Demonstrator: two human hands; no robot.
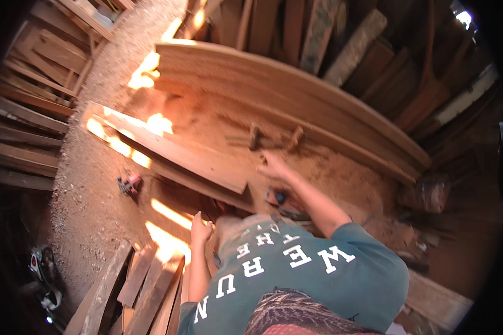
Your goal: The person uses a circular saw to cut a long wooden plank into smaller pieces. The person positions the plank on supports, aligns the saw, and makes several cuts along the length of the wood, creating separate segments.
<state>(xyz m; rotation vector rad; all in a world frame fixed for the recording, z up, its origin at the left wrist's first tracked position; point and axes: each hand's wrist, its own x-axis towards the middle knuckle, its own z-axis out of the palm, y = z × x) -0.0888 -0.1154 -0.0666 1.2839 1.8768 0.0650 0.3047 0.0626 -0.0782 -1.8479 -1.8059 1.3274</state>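
Note:
My right hand (pixel 269 164) reaches toward two small wooden pieces (pixel 254 137) on the sawdust-covered surface, its fingers loosely apart with nothing visible in them. A blue-knobbed tool (pixel 279 196) lies below my right forearm. My left hand (pixel 201 228) hangs lower, near my body, with fingers apart and apparently empty. Long wooden boards (pixel 173 156) lie across the middle left. Behind the small pieces stands a long, curved-looking moulded plank (pixel 296 100). A red and black power tool (pixel 127 183) rests on the ground to the left.
Stacked timber (pixel 33 128) lines the left side, and leaning planks (pixel 352 56) fill the back. More offcuts (pixel 145 285) are piled at lower left beside a dark and silver object (pixel 44 279). A block or container (pixel 425 192) sits at the right. Bright sunlight patches fall on the ground.

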